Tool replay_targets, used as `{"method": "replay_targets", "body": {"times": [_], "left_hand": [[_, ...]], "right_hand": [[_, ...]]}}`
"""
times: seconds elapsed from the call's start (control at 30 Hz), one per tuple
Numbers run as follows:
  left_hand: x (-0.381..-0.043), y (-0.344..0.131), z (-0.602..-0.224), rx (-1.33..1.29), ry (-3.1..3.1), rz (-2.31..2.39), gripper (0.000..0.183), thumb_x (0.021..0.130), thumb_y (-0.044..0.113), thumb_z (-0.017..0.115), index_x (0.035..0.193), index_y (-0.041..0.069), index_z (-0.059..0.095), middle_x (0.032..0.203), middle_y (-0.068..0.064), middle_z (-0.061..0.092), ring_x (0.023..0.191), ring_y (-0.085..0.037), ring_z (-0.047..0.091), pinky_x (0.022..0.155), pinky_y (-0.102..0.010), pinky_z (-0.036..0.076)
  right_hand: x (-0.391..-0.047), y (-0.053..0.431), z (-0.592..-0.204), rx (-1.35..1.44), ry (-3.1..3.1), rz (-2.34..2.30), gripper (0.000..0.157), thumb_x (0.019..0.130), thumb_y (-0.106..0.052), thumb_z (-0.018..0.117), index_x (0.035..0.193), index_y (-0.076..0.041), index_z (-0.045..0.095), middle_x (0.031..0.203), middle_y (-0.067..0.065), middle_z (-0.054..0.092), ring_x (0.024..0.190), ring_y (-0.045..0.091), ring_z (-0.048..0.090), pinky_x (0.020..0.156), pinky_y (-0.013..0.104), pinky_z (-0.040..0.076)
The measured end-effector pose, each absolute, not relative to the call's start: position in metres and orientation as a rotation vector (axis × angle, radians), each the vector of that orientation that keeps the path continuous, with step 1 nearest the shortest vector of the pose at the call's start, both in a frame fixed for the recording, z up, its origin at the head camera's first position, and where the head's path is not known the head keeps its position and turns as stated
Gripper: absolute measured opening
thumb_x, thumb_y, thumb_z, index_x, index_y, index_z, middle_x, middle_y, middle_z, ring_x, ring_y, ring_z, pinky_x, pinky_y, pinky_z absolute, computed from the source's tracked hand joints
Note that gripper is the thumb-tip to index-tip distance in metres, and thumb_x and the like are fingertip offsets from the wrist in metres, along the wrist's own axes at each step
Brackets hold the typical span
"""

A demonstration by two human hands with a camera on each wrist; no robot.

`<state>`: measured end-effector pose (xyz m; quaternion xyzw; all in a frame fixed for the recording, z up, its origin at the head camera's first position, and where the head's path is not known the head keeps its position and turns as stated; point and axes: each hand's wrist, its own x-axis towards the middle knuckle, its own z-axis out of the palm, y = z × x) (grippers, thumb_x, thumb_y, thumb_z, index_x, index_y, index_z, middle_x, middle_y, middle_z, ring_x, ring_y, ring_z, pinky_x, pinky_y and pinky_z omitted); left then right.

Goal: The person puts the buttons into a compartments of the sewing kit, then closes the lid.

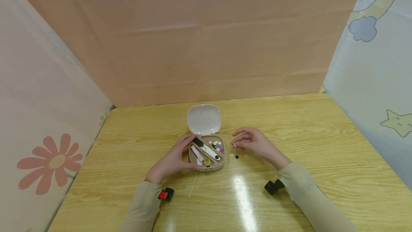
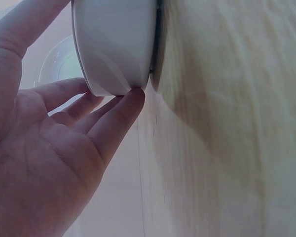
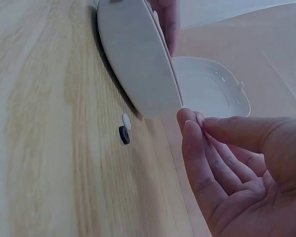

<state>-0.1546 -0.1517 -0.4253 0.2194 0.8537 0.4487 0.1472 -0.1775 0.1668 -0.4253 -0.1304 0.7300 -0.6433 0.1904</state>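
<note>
A small sewing box [image 1: 219,167] stands on the table with its pale lid [image 1: 204,118] raised at the back. My left hand [image 1: 170,161] holds the box's left side, thumb near the front edge and fingers toward the back. Just right of the box, my right hand [image 1: 255,144] pinches a small pale pink button [image 3: 200,119] between thumb and fingertips, largely covered by them. On the wood below that hand lie a white button [image 1: 231,155] and a black button [image 1: 237,156]. Several coloured buttons [image 1: 218,146] occupy the box's right compartment.
Across the box's middle lies a white tool with a black end [image 1: 210,151]. The left compartment holds a pink-and-white strip [image 1: 197,153] and a round gold item [image 1: 207,161]. A thin pale strip [image 1: 192,185] lies before the box. Cloth walls border the table [image 1: 322,146].
</note>
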Motion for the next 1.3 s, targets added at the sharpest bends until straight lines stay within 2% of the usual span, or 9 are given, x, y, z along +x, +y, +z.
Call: {"method": "replay_targets", "body": {"times": [0.5, 0.73, 0.97, 1.0, 1.3], "left_hand": [[-0.156, -0.151, -0.426, 0.641, 2.476, 1.264, 0.104, 0.066, 0.036, 0.087, 0.151, 0.014, 0.03, 0.148, 0.008, 0.028, 0.133, -0.013, 0.032, 0.102, -0.033, 0.04], [-0.156, -0.151, -0.427, 0.668, 2.454, 1.302, 0.104, 0.066, 0.034, 0.087, 0.15, 0.011, 0.03, 0.149, 0.002, 0.028, 0.134, -0.02, 0.032, 0.102, -0.039, 0.041], [-0.156, -0.151, -0.426, 0.643, 2.472, 1.266, 0.104, 0.066, 0.035, 0.087, 0.151, 0.015, 0.03, 0.149, 0.006, 0.027, 0.134, -0.015, 0.03, 0.103, -0.034, 0.04], [-0.154, -0.15, -0.42, 0.64, 2.465, 1.275, 0.103, 0.067, 0.032, 0.087, 0.151, 0.013, 0.03, 0.149, 0.003, 0.028, 0.134, -0.018, 0.031, 0.104, -0.037, 0.039], [-0.155, -0.151, -0.425, 0.656, 2.493, 1.262, 0.102, 0.067, 0.035, 0.087, 0.15, 0.012, 0.032, 0.149, 0.004, 0.029, 0.135, -0.018, 0.03, 0.105, -0.039, 0.037]], "right_hand": [[-0.187, 0.145, -0.417, -0.406, 2.064, -1.845, 0.034, 0.089, 0.009, 0.059, 0.12, 0.018, 0.048, 0.106, 0.028, 0.062, 0.095, 0.031, 0.065, 0.083, 0.044, 0.053], [-0.191, 0.136, -0.415, -0.426, 2.082, -1.821, 0.032, 0.089, 0.009, 0.06, 0.118, 0.017, 0.05, 0.105, 0.027, 0.063, 0.095, 0.033, 0.065, 0.082, 0.041, 0.054], [-0.192, 0.131, -0.415, -0.441, 2.115, -1.801, 0.031, 0.088, 0.008, 0.062, 0.117, 0.014, 0.054, 0.105, 0.024, 0.064, 0.094, 0.032, 0.065, 0.079, 0.034, 0.056], [-0.192, 0.13, -0.415, -0.442, 2.113, -1.803, 0.031, 0.088, 0.008, 0.063, 0.117, 0.014, 0.054, 0.105, 0.024, 0.064, 0.094, 0.032, 0.065, 0.079, 0.034, 0.056], [-0.194, 0.121, -0.419, -0.439, 2.091, -1.833, 0.028, 0.088, 0.008, 0.063, 0.114, 0.012, 0.056, 0.103, 0.025, 0.064, 0.091, 0.034, 0.066, 0.077, 0.039, 0.056]]}}
